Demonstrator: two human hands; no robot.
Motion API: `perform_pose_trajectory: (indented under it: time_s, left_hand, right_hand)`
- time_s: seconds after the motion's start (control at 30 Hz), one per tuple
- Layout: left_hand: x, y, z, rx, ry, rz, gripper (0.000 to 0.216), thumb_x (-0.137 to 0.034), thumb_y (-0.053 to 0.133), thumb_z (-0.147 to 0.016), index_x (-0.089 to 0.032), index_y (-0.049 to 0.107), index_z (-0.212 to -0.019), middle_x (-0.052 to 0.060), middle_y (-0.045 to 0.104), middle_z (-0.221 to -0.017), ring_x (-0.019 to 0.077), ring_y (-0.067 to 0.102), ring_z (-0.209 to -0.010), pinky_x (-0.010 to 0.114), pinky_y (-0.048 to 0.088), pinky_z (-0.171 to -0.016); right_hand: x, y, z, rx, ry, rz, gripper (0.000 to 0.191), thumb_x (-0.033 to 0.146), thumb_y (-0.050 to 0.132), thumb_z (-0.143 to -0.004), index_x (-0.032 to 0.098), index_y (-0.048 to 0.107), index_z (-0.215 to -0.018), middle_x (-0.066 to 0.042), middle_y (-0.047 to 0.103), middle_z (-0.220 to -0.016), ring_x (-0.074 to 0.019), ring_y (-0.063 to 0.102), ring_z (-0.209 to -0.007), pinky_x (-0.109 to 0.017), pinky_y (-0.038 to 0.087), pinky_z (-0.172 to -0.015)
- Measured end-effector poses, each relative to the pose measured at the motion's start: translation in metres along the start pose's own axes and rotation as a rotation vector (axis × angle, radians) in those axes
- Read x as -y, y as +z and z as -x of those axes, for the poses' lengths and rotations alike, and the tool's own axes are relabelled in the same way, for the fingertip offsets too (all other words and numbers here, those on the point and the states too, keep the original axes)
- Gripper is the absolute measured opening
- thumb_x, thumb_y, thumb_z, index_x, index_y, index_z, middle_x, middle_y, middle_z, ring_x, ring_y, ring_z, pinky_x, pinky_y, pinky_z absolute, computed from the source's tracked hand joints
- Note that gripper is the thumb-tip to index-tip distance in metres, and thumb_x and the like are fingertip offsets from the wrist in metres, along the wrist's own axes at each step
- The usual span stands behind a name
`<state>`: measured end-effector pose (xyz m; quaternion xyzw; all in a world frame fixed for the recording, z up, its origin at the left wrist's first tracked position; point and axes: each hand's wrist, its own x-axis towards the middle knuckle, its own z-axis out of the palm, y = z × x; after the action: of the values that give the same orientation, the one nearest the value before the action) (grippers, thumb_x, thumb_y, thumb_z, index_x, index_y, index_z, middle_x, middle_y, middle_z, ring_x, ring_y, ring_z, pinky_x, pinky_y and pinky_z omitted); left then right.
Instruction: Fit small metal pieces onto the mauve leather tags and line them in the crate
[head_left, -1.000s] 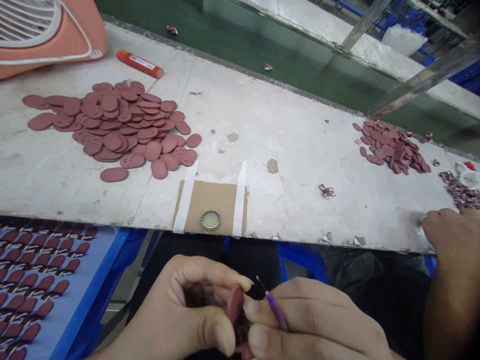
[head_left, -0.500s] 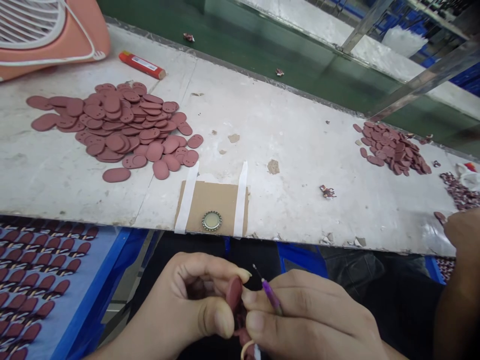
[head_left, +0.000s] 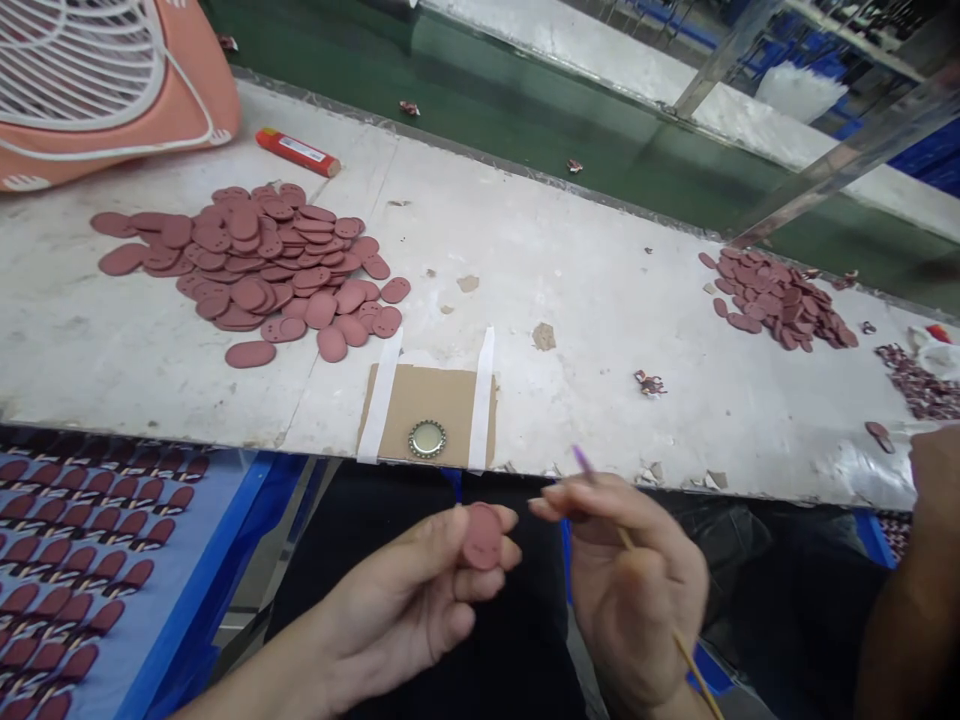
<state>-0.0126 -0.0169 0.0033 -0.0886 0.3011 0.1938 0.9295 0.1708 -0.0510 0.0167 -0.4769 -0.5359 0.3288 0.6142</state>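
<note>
My left hand [head_left: 420,590] pinches a dark red oval piece [head_left: 482,537] between thumb and fingers, its flat face with small marks turned toward me. To its right, my right hand [head_left: 634,590] is closed around a thin tool [head_left: 626,538] with a yellowish stick handle and a purple collar; its tip is blurred. The hands are apart, in front of the table edge. Just beyond them, a bottle cap [head_left: 427,438] with pale contents sits on a piece of cardboard [head_left: 427,392] held by two white strips.
A large pile of oval pieces [head_left: 255,265] lies left on the table, a smaller pile [head_left: 784,300] right. An orange fan [head_left: 202,90] and a red box [head_left: 298,152] stand behind. A blue tray [head_left: 202,590] holds rows of pieces. Another person's arm [head_left: 926,560] reaches in at right.
My hands have separated; the right moved right with the thin tool. The oval piece is turned face-on in my left hand. The beige and white bits below it no longer show. The view shifted slightly.
</note>
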Motion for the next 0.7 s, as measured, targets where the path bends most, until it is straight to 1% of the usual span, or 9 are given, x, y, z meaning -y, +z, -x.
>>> perform_pose_trajectory:
  time_s: [0.1, 0.2, 0.27, 0.37, 0.43, 0.47, 0.53, 0.63, 0.7]
  left_hand:
    - [-0.009, -0.016, 0.012, -0.048, 0.157, -0.018, 0.028, -0.028, 0.089, -0.065, -0.014, 0.078, -0.086, 0.001, 0.074, -0.067, 0.0070, 0.067, -0.053, 0.009, 0.050, -0.041]
    - [-0.021, -0.023, 0.026, -0.019, 0.242, -0.014, 0.028, -0.027, 0.091, -0.063, -0.015, 0.077, -0.085, 0.001, 0.073, -0.066, 0.0078, 0.066, -0.053, 0.009, 0.050, -0.041]
    - [-0.027, -0.021, 0.034, -0.017, 0.268, 0.004, 0.028, -0.026, 0.092, -0.061, -0.016, 0.076, -0.082, 0.001, 0.073, -0.066, 0.0077, 0.065, -0.053, 0.009, 0.050, -0.042]
    - [-0.029, -0.017, 0.039, -0.061, 0.307, 0.013, 0.031, -0.025, 0.094, -0.056, -0.018, 0.074, -0.078, -0.001, 0.071, -0.065, 0.0069, 0.061, -0.051, 0.011, 0.052, -0.042]
    - [-0.028, -0.017, 0.038, -0.101, 0.342, 0.015, 0.034, -0.024, 0.095, -0.054, -0.019, 0.073, -0.079, -0.003, 0.069, -0.066, 0.0064, 0.060, -0.050, 0.012, 0.051, -0.042]
    - [-0.026, -0.019, 0.037, -0.114, 0.359, 0.017, 0.035, -0.023, 0.095, -0.054, -0.019, 0.072, -0.080, -0.003, 0.069, -0.067, 0.0060, 0.059, -0.051, 0.012, 0.051, -0.042]
    - [-0.022, -0.023, 0.034, -0.129, 0.378, 0.001, 0.036, -0.025, 0.095, -0.056, -0.019, 0.072, -0.083, -0.004, 0.068, -0.068, 0.0054, 0.058, -0.052, 0.012, 0.050, -0.044]
    - [-0.012, -0.025, 0.030, -0.142, 0.392, -0.097, 0.033, -0.030, 0.092, -0.061, -0.018, 0.074, -0.086, -0.003, 0.068, -0.069, 0.0056, 0.058, -0.053, 0.012, 0.049, -0.045]
    - [-0.006, -0.022, 0.029, -0.151, 0.404, -0.193, 0.031, -0.033, 0.090, -0.064, -0.017, 0.076, -0.087, 0.000, 0.070, -0.071, 0.0066, 0.059, -0.055, 0.014, 0.050, -0.047]
  right_hand:
    - [-0.002, -0.014, 0.000, -0.296, -0.198, 0.011, 0.022, 0.036, 0.059, -0.102, 0.019, 0.073, -0.106, -0.003, 0.068, -0.090, -0.0179, 0.064, -0.083, -0.029, 0.058, -0.071]
    - [0.011, -0.038, -0.001, -0.400, -0.334, 0.103, 0.020, 0.034, 0.063, -0.100, 0.017, 0.074, -0.102, -0.003, 0.067, -0.089, -0.0187, 0.063, -0.079, -0.030, 0.057, -0.067]
    - [0.024, -0.052, 0.003, -0.236, -0.346, 0.204, 0.019, 0.033, 0.061, -0.101, 0.018, 0.072, -0.105, -0.004, 0.066, -0.087, -0.0199, 0.063, -0.075, -0.033, 0.057, -0.065]
    - [0.026, -0.061, 0.019, 0.330, -0.244, 0.335, 0.015, 0.025, 0.054, -0.102, 0.017, 0.067, -0.102, -0.005, 0.066, -0.081, -0.0178, 0.063, -0.069, -0.030, 0.056, -0.063]
    - [0.005, -0.056, 0.035, 0.606, -0.108, 0.467, 0.019, 0.023, 0.048, -0.100, 0.017, 0.064, -0.092, -0.003, 0.066, -0.079, -0.0148, 0.062, -0.069, -0.025, 0.054, -0.064]
    - [-0.013, -0.050, 0.043, 0.638, -0.035, 0.606, 0.027, 0.024, 0.042, -0.102, 0.019, 0.063, -0.086, -0.002, 0.064, -0.078, -0.0134, 0.062, -0.070, -0.024, 0.054, -0.065]
    - [-0.058, -0.034, 0.056, 0.592, 0.085, 0.821, 0.024, 0.019, 0.042, -0.102, 0.015, 0.065, -0.097, -0.007, 0.065, -0.089, -0.0183, 0.062, -0.084, -0.030, 0.055, -0.074]
    - [-0.124, -0.007, 0.065, 0.618, 0.172, 1.046, 0.020, 0.020, 0.058, -0.100, 0.015, 0.060, -0.120, -0.009, 0.061, -0.114, -0.0243, 0.059, -0.107, -0.042, 0.053, -0.092]
    - [-0.151, 0.010, 0.063, 0.671, 0.205, 1.149, 0.025, 0.028, 0.064, -0.099, 0.015, 0.060, -0.120, -0.009, 0.058, -0.122, -0.0257, 0.057, -0.112, -0.046, 0.051, -0.097]
